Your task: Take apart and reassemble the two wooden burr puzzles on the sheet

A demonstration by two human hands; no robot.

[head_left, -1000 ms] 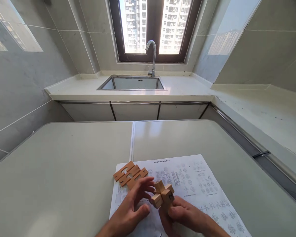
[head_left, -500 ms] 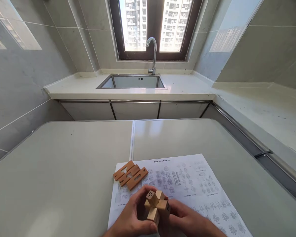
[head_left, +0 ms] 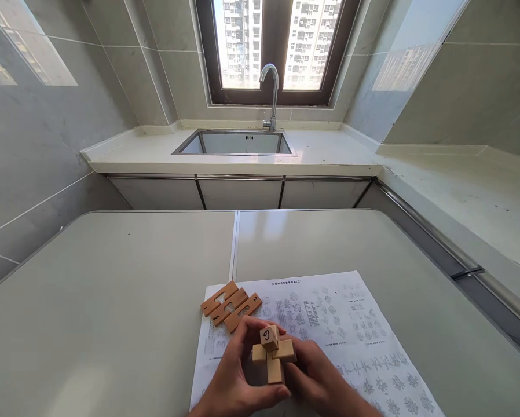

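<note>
Both my hands hold a partly assembled wooden puzzle (head_left: 272, 351), a cross of pale wooden bars with a number mark on its top end. My left hand (head_left: 236, 376) wraps round it from the left, thumb underneath. My right hand (head_left: 318, 379) grips it from the right. The puzzle hovers just above a printed instruction sheet (head_left: 342, 324) lying on the table. Three flat notched wooden pieces (head_left: 230, 304) lie side by side at the sheet's top left corner, a little beyond my left hand.
The grey table (head_left: 112, 301) has a seam down its middle. Beyond it runs a white counter with a steel sink (head_left: 238, 143) and a tap (head_left: 271, 92) under a window. A counter edge (head_left: 438, 237) runs along the right.
The puzzle has been turned in my hands so that a numbered end now points up. My left hand went from open fingers beside it to a grip round it.
</note>
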